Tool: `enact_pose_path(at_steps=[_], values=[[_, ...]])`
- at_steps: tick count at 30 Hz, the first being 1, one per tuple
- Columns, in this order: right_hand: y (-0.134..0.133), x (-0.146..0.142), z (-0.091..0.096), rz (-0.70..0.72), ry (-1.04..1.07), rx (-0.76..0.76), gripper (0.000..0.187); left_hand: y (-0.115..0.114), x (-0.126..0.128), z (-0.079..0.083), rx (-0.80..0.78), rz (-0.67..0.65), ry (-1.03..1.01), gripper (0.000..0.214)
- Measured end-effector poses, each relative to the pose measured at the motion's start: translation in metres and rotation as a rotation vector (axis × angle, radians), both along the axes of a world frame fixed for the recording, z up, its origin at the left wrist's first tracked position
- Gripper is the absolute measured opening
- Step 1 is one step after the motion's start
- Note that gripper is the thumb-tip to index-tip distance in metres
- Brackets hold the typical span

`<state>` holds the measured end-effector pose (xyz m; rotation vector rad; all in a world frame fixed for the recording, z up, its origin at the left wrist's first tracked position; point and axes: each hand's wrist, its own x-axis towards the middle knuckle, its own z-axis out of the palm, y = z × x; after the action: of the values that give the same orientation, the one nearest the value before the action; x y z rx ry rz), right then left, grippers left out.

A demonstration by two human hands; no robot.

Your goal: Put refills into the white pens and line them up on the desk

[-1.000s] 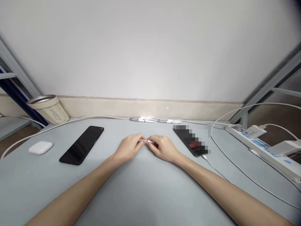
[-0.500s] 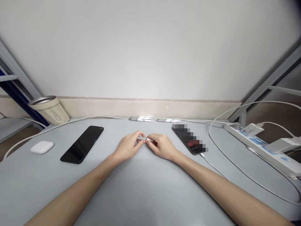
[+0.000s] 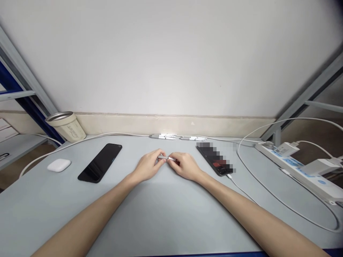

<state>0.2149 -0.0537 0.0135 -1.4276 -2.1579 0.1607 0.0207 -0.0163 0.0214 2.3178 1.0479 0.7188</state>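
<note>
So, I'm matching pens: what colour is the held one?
The pen shows grey and white, head view.

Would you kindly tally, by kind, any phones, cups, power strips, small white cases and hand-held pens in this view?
Phones: 2
Cup: 1
Power strip: 1
White case: 1
Held pen: 1
Total: 6

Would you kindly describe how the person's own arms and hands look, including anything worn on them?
The left hand and right hand are bare: no gloves, rings or wristwatch show. The left forearm and right forearm show no sleeves, bracelets or markings.
</note>
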Motion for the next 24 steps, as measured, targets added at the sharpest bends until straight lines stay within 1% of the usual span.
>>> enact_pose_path(at_steps=[5, 10, 13, 18, 24], values=[[-0.0017, -0.0012, 0.0000, -0.004, -0.014, 0.007, 0.020, 0.0010, 0.0010, -0.0012, 0.034, 0.013, 0.005, 0.032], [-0.0006, -0.0013, -0.0005, -0.022, -0.007, 0.007, 0.021, -0.0001, -0.0004, -0.0006, 0.004, -0.007, -0.016, 0.024], [-0.0007, -0.0023, 0.0004, -0.017, 0.001, 0.016, 0.020, 0.0002, -0.0005, -0.0014, 0.045, 0.001, -0.008, 0.024], [-0.0022, -0.0026, 0.0009, -0.005, 0.004, 0.032, 0.018, 0.0027, 0.0010, -0.0038, 0.133, 0.011, 0.034, 0.030], [-0.0025, -0.0024, -0.0006, 0.015, -0.009, 0.044, 0.017, 0.0058, 0.0016, -0.0070, 0.118, 0.030, 0.063, 0.041]])
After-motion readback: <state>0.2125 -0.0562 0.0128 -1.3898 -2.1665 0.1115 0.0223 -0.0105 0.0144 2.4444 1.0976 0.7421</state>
